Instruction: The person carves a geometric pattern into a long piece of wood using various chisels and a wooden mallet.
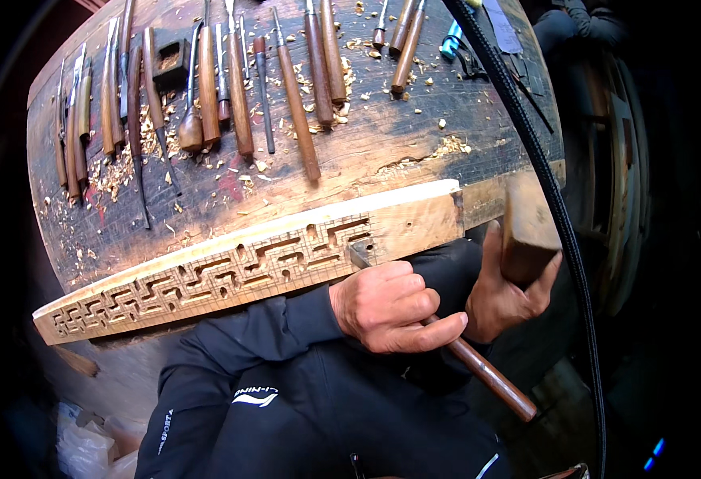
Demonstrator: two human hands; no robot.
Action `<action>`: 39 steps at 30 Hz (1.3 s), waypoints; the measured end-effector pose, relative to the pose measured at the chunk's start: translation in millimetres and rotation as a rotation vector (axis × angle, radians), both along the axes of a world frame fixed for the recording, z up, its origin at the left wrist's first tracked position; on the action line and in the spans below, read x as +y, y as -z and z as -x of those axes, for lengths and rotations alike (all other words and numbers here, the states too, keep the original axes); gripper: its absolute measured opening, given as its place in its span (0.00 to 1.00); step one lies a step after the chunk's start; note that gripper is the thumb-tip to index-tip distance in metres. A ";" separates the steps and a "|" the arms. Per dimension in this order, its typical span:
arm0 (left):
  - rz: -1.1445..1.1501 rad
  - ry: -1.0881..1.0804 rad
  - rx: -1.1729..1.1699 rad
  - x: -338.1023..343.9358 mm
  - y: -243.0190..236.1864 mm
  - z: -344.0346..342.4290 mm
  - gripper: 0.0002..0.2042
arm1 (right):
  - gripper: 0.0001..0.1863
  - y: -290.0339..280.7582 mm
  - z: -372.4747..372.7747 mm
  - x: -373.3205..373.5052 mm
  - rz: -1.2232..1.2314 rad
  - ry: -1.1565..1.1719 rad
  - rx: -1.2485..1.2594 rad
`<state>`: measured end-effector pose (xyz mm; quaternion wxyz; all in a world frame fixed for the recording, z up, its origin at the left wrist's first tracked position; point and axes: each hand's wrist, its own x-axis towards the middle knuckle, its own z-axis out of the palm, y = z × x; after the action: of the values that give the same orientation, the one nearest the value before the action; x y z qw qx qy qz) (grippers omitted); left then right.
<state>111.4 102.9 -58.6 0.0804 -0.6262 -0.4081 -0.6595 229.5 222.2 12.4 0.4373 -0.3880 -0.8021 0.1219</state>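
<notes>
Head view: on the dark, shaving-strewn wooden counter (414, 136), a long pale fretwork-carved wooden strip (230, 267) is seen mostly cut, its right end blank; left-hand fingers (414, 307) are clamped on a brown-handled chisel (490, 375), right-hand fingers (546, 275) on a wooden mallet (526, 227).

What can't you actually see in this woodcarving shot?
Head view only:
- Tip of the chisel: hidden where it meets the carved wooden strip, behind the left hand.
- Wooden mallet handle: covered by the right hand.
- Upper ends of the carving tools on the workbench: cut off by the top edge.
- Surroundings: too dark.
</notes>
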 end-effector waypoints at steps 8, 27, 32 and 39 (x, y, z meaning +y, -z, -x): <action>-0.024 0.035 -0.127 -3.2 -1.0 2.5 0.20 | 0.25 -84.4 -85.0 -11.3 -0.613 -0.024 -0.603; -0.086 0.043 -0.199 -5.2 4.9 5.1 0.22 | 0.23 -147.9 -94.8 -81.5 -0.291 0.185 -0.396; -0.084 0.090 -0.242 -8.4 4.1 4.6 0.23 | 0.19 -165.7 -123.2 -54.0 -0.619 0.082 -0.483; -0.074 0.045 -0.289 -8.7 3.9 5.3 0.23 | 0.20 -182.1 -84.3 -55.4 -0.383 0.017 -0.644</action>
<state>106.1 94.2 -62.5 0.0292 -0.5302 -0.3766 -0.7591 313.8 166.8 194.4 0.2285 -0.3244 -0.9034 -0.1625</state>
